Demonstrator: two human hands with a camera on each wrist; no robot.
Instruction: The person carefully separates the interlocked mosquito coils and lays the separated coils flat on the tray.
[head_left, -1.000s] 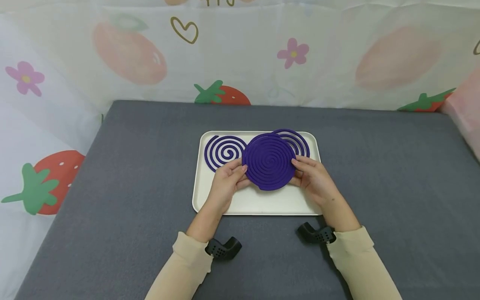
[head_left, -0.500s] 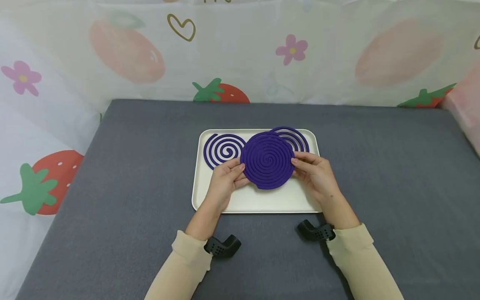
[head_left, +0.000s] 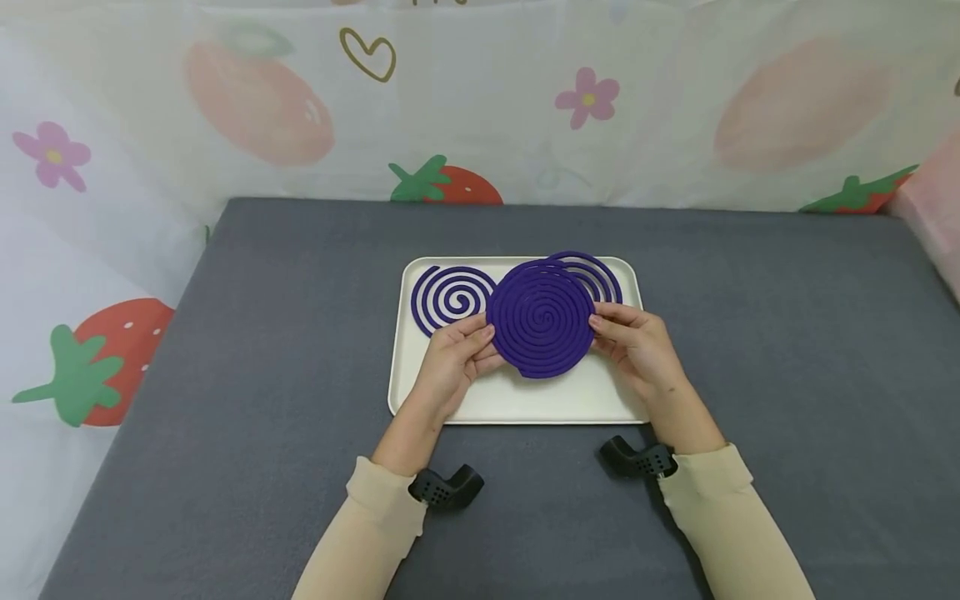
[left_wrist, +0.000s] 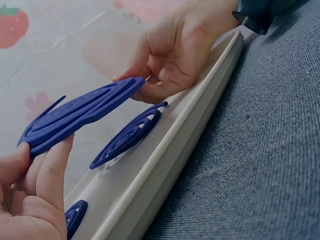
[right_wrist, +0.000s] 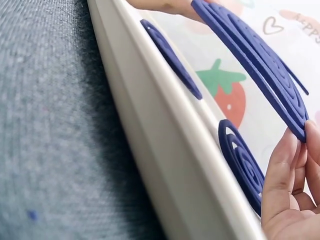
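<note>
A tightly wound purple mosquito coil disc (head_left: 542, 321) is held above a cream tray (head_left: 555, 408). My left hand (head_left: 450, 362) pinches its left edge between thumb and fingers; my right hand (head_left: 637, 350) pinches the right edge. In the left wrist view the disc (left_wrist: 82, 115) is tilted, and one thin end rises from its upper face. The right wrist view shows that disc (right_wrist: 255, 62) apart from the tray. Two looser single coils lie on the tray: a left coil (head_left: 459, 303), and a right coil (head_left: 617, 283) partly hidden behind the held disc.
Grey cloth (head_left: 225, 417) covers the table around the tray. A white curtain (head_left: 480, 92) printed with strawberries and flowers hangs along the back and left. Something pink (head_left: 933, 217) stands at the right edge. Each wrist carries a black camera (head_left: 447, 487).
Both hands keep their pinch on the mosquito coil disc, and it stays over the tray. Only a slight shift of the whole head view shows.
</note>
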